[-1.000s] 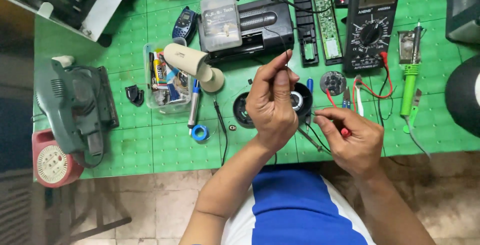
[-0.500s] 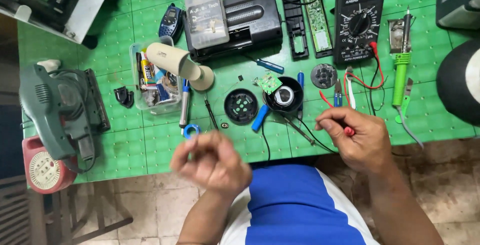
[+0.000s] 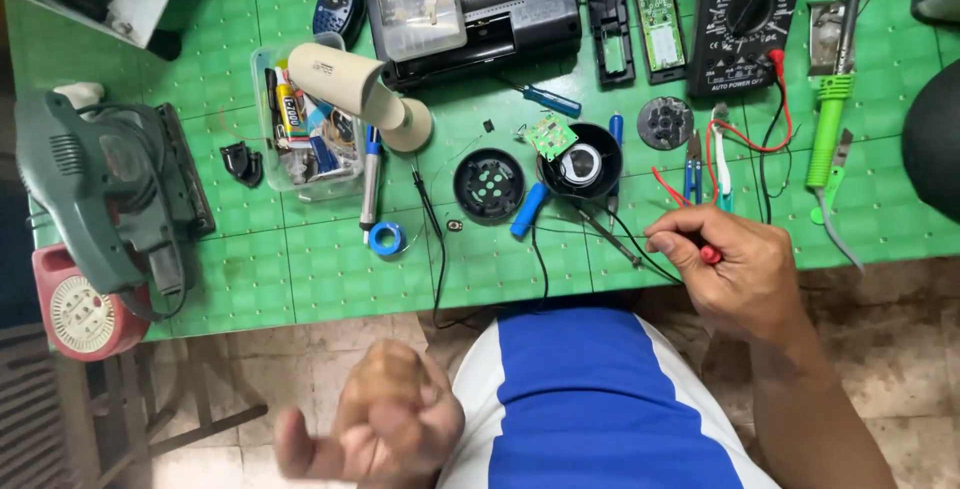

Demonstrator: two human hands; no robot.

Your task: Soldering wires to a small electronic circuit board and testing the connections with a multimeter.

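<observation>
Right hand (image 3: pixel 735 274) at the front edge of the green mat (image 3: pixel 330 269), fingers pinched around a red-handled probe (image 3: pixel 690 246), thin metal tip pointing left toward the opened speaker shell (image 3: pixel 580 161). Left hand (image 3: pixel 375 429) pulled back off the bench, hanging low over the floor beside the blue shirt, fingers loosely curled; blurred, so can't tell if anything's in it, looks empty though.

Speaker shell sitting just above the probe tip, small green circuit board (image 3: pixel 549 136) tipped on its rim, black round cover (image 3: pixel 489 185) just to its left, blue-handled screwdriver (image 3: pixel 530 209) between the two.

Stuff that could go sideways, just guessing: thin black wires running off the shell right under the probe hand, so easy to snag one and yank the little board off. Red lead looping back to the multimeter (image 3: pixel 745 14) could drag the small pliers along too. Soldering iron with the green handle (image 3: pixel 828 114) parked at the right, cord nearby, no way to tell if hot. Tiny loose bits on the mat near the cover, easy to sweep off the edge.

Bench pretty crowded: green belt sander (image 3: pixel 105 189) and red cable reel (image 3: pixel 75 309) at the left, clear tray of odds and ends, black radio at the top. Tiled floor below, worn and stained.
</observation>
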